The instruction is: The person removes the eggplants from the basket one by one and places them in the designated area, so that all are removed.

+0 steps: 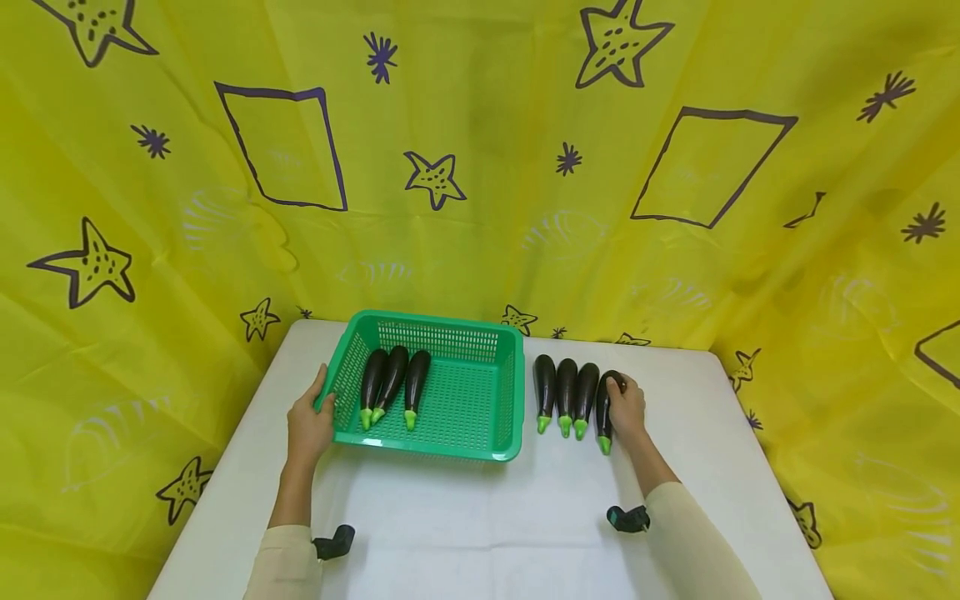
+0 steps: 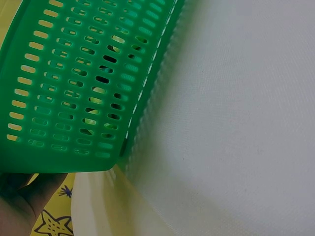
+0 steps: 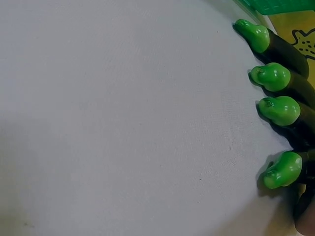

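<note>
A green plastic basket (image 1: 465,454) with perforated walls stands on the table, and three dark eggplants (image 1: 417,383) with green stems lie in its left half. My left hand (image 1: 310,425) grips the basket's left rim; the left wrist view shows its fingers (image 2: 42,191) against the basket's end wall. Right of the basket, several more eggplants (image 1: 567,392) lie side by side in a row. The rightmost eggplant (image 1: 604,417) is held by my right hand (image 1: 628,407) near its upper end. In the right wrist view only its green stem end (image 3: 284,170) and part of the hand show.
White cloth covers the table (image 1: 465,517). A yellow curtain (image 1: 480,250) with drawn stars and frames hangs behind and along both sides. Small black devices sit by the left wrist (image 1: 334,542) and the right wrist (image 1: 628,519).
</note>
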`<state>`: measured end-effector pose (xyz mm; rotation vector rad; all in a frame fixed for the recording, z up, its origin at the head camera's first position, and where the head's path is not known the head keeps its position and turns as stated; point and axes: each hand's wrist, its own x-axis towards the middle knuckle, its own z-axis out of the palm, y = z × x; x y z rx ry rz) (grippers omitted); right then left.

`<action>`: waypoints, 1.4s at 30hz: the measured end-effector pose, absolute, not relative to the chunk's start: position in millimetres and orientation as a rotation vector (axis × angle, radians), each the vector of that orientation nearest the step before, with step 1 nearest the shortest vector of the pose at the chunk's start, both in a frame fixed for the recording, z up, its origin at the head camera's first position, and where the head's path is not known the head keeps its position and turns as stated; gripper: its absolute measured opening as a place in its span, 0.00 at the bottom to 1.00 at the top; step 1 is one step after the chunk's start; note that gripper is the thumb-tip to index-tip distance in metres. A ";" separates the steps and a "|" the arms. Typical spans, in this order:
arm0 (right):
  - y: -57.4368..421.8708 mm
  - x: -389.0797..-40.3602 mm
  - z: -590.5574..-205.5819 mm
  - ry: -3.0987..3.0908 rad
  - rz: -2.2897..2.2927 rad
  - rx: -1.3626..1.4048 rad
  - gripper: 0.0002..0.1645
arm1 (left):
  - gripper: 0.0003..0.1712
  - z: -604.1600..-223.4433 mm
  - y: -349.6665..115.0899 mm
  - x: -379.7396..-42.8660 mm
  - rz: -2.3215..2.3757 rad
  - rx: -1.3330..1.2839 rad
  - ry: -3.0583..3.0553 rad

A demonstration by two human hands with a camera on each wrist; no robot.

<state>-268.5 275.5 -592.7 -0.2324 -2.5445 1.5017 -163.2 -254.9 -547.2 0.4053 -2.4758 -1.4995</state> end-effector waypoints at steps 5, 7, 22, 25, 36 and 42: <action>274.0 -271.6 -591.3 -2.597 1.471 -0.344 0.31 | 0.33 -547.4 -254.6 -163.6 -1.494 0.405 -2.482; 273.8 -271.9 -591.6 -2.607 1.455 -0.361 0.31 | 0.33 -547.0 -254.5 -163.5 -1.495 0.406 -2.479; 278.9 -269.9 -595.1 -2.589 1.497 -0.417 0.41 | 0.33 -548.0 -254.9 -164.5 -1.510 0.388 -2.474; 278.9 -269.4 -595.5 -2.576 1.518 -0.422 0.42 | 0.33 -548.1 -255.2 -164.1 -1.504 0.387 -2.473; 277.8 -269.1 -595.9 -2.593 1.458 -0.304 0.34 | 0.32 -548.4 -255.6 -164.1 -1.491 0.387 -2.468; 276.1 -269.8 -598.0 -2.580 1.454 -0.261 0.35 | 0.33 -548.5 -255.5 -163.7 -1.486 0.400 -2.472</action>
